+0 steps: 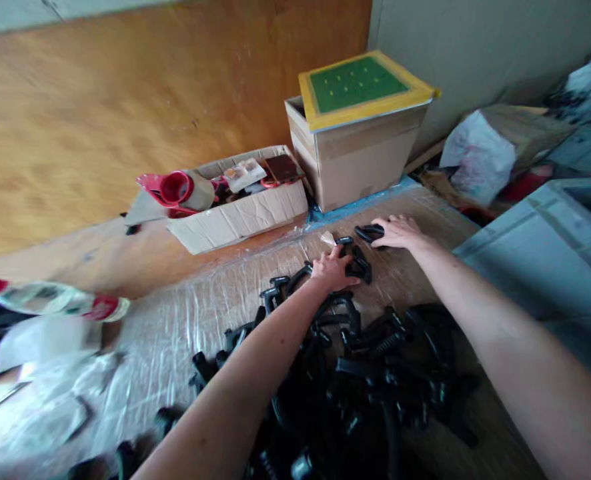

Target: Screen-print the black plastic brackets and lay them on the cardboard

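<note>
- Black pieces [375, 363], dozens of them, curved and ribbed, and they're heaped in the near middle of the worktop [170, 333], thinning out toward the far side; much of the heap sits in shadow, so single shapes down there blur together.
- Up at the far fringe, here's the left hand [333, 270], fingers spread low over the heap's edge, right up against a small cluster [359, 261]; whether that grip has closed on anything, I cannot tell.
- And the right hand [398, 233], farther out to the right, palm down, thumb and fingertips at a stray piece [368, 233] lying just apart from the rest; touching, by the look of it, but a firm hold I can't confirm.
- So the step in hand? Looks like sorting or gathering loose pieces at that far edge, both hands on it together.
- What the next move calls for, in my judgement: fingers settled round one piece at a time, with neighbours eased apart, since those bent shapes could snag.
- Behind the hands, a long carton [245, 217] packed with odds and ends, and beside it a tall carton [365, 163] with a yellow-framed green panel [360, 81] on top.
- Out right, a grey crate [525, 247]; far left, crumpled clear plastic [50, 413].
</note>
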`<state>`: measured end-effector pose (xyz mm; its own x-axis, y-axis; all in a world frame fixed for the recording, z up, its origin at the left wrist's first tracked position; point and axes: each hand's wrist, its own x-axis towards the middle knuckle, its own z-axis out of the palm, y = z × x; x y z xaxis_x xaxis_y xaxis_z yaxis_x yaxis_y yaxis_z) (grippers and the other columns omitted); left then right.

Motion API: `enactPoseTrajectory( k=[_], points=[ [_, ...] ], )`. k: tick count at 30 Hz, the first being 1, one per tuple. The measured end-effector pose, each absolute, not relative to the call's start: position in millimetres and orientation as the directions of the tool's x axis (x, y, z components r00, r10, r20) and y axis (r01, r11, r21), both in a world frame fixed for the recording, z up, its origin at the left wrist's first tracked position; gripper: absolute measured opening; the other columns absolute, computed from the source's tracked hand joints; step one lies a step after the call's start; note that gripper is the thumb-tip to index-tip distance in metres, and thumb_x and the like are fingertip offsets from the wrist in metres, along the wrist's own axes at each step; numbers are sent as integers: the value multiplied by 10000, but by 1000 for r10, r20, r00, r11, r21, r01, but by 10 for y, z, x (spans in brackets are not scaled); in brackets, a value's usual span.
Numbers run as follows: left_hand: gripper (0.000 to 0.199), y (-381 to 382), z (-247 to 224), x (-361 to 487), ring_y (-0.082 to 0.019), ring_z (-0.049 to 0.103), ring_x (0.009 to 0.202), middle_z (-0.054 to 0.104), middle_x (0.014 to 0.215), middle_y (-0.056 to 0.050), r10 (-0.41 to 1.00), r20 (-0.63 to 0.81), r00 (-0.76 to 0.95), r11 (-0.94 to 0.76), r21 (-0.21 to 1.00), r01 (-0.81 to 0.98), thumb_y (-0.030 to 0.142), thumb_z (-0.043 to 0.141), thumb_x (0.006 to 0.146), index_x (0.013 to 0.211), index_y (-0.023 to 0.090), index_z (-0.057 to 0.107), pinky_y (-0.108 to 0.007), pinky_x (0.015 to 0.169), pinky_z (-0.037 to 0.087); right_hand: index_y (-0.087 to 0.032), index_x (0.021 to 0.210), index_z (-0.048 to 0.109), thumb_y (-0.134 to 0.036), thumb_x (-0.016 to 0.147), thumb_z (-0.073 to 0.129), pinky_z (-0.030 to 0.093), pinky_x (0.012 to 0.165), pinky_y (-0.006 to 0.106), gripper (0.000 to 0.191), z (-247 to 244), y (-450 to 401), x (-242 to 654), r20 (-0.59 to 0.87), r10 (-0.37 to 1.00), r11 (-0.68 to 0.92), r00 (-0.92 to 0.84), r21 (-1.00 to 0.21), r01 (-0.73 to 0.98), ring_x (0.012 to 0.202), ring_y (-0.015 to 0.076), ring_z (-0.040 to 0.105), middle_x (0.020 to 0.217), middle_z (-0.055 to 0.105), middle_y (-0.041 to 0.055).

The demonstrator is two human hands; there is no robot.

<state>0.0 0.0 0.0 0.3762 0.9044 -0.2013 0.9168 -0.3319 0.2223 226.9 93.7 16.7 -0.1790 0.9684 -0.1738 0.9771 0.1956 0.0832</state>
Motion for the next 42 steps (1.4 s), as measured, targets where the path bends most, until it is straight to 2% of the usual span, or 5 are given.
enactPoseTrajectory(
  k=[17, 22, 28, 34, 42],
  points=[
    [323, -1691, 604, -1186, -313, 556, 1178, 404, 1511, -81, 875, -202, 439, -393, 231, 890, 440, 567, 808, 953, 213, 746, -457, 1014, 436, -306, 1299, 583, -498, 902, 411, 482, 829, 373, 473, 554, -1198, 760, -473, 788, 268, -395, -314, 911, 1092, 292, 646, 1223, 679, 76],
    [424, -2294, 975, -1459, -235, 644, 990, 719, 1028, -71, 897, -181, 403, -341, 295, 893, 530, 425, 911, 1004, 213, 691, -387, 954, 452, -248, 1270, 624, -547, 853, 520, 479, 874, 412, 522, 807, -1803, 478, -402, 832, 293, -383, -267, 918, 1108, 331, 634, 1239, 658, 136],
    [459, -2508, 1454, -1638, -223, 682, 874, 740, 900, -40, 824, -307, 475, -371, 341, 864, 591, 407, 902, 876, 251, 714, -319, 781, 488, -307, 1264, 625, -573, 901, 504, 479, 889, 299, 466, 1143, -1934, 934, -191, 762, 351, -619, -681, 642, 1037, 202, 665, 1142, 713, 14],
    [450, -2029, 1191, -782, -208, 594, 1175, 671, 1230, -42, 798, -96, 595, -482, 491, 726, 543, 435, 914, 1145, 236, 669, -312, 1030, 429, -177, 1396, 516, -486, 902, 536, 313, 1119, 397, 583, 603, -1393, 2234, -160, 987, -20, -23, -262, 965, 1369, 274, 406, 1444, 500, 133],
    [1027, -1703, 437, 382, -401, 514, 1260, 537, 1397, -149, 699, -469, 540, -412, 354, 840, 726, 653, 641, 1512, 342, 268, -540, 988, 438, -189, 1268, 610, -784, 869, 254, 387, 1002, 486, 800, 141, -1548, 2461, -236, 938, -275, 253, -67, 959, 1276, 358, 460, 1326, 559, 186]
  ],
)
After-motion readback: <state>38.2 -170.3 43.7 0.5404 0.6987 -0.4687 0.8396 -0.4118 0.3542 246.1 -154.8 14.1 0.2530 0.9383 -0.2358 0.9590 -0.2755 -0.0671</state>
